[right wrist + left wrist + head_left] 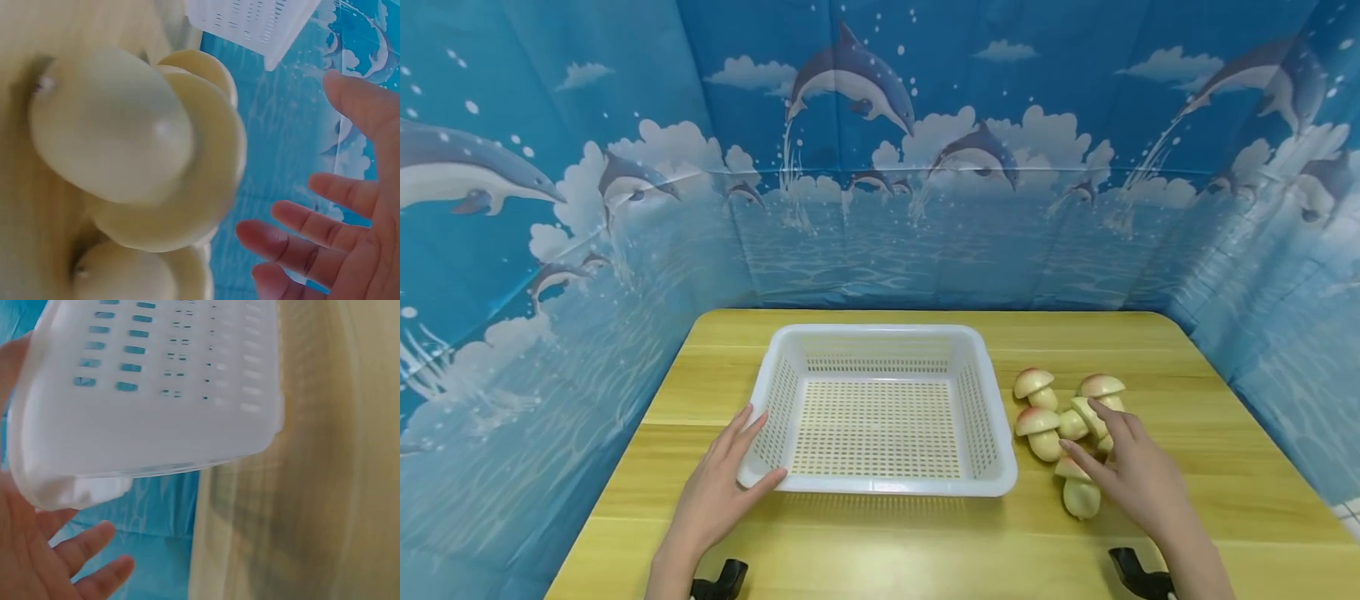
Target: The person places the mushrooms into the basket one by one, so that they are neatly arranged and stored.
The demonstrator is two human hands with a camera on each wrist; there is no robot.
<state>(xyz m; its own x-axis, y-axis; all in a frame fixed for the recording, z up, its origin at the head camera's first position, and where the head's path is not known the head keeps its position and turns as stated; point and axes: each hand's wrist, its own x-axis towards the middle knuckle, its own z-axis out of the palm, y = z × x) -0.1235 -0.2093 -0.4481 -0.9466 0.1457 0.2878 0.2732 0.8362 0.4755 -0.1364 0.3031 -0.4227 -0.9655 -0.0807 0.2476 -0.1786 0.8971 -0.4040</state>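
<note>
Left hand, fingers spread, touches the white basket at its left rim; a stray push could skid it. Mushrooms cluster on the table beside it, near the right hand, fingers apart: grabbing one might roll rounded neighbours away

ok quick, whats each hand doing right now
Left hand: open, touching the white perforated plastic basket at its rim.
Right hand: open, holding nothing, near the toy mushrooms.
</note>
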